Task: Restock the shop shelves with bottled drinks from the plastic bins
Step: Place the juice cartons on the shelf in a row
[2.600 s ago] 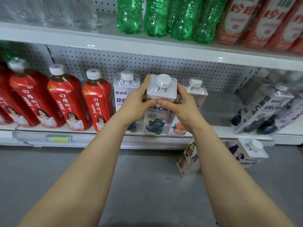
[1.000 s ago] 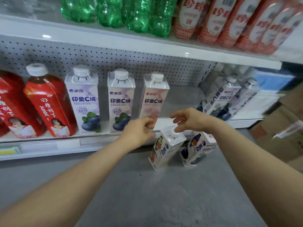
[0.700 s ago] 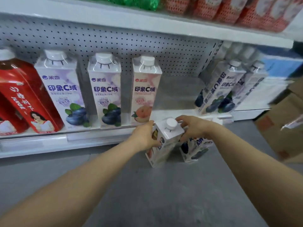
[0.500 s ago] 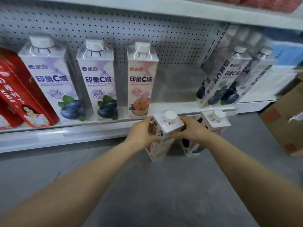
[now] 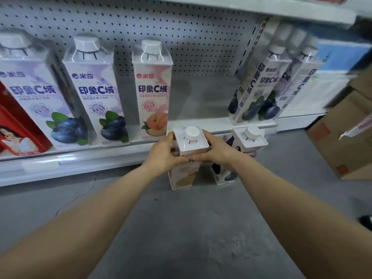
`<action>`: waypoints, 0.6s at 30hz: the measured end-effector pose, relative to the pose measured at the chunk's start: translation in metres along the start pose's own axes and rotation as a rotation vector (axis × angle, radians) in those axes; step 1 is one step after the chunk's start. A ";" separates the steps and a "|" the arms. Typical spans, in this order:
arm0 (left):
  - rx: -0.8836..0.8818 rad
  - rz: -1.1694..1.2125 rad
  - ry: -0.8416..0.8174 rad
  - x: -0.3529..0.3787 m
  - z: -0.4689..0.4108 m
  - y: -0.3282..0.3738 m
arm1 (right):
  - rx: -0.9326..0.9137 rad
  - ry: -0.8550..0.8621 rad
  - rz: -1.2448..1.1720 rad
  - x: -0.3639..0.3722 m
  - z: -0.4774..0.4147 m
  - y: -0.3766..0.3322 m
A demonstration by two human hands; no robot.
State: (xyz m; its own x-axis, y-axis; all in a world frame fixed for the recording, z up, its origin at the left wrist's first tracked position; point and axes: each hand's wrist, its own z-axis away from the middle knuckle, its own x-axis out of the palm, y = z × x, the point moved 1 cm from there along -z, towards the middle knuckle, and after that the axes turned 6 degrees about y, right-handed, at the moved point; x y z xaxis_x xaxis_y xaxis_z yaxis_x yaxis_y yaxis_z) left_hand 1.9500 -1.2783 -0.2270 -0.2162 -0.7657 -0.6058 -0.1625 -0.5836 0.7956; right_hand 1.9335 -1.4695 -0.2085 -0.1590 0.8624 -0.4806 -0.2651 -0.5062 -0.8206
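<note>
Grey floor [image 5: 181, 228] before a low shelf [image 5: 80, 160]. Left hand [image 5: 164, 156] and right hand [image 5: 216, 152] clasp a peach bottle [image 5: 191, 140] standing below-right of the peach-labelled shelved bottle [image 5: 152, 91]. It is best lifted upright, label forward, into the gap just right of that shelved bottle.

1. Worn on the head, aimed forward and down along both forearms at the grey floor [image 5: 181, 238].
2. Close to the bottom shelf [image 5: 84, 160], facing its front edge and pegboard back [image 5: 201, 37].
3. Centred on left hand [image 5: 164, 156] and right hand [image 5: 218, 152] gripping a square drink bottle [image 5: 191, 147] before that edge.
4. Wide-angle, reaching the cardboard box [image 5: 346, 141] past the shelf's right end.
</note>
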 end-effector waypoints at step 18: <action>0.149 0.097 0.051 -0.033 -0.015 0.073 | -0.119 0.113 -0.210 -0.072 0.017 -0.044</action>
State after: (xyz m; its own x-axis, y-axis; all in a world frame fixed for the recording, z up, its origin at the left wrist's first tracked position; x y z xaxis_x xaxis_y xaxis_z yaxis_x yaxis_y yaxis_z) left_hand 1.9601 -1.2998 -0.1491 -0.1890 -0.8314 -0.5226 -0.2851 -0.4629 0.8393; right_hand 1.9401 -1.5088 -0.1323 -0.0033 0.9469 -0.3216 -0.1665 -0.3177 -0.9335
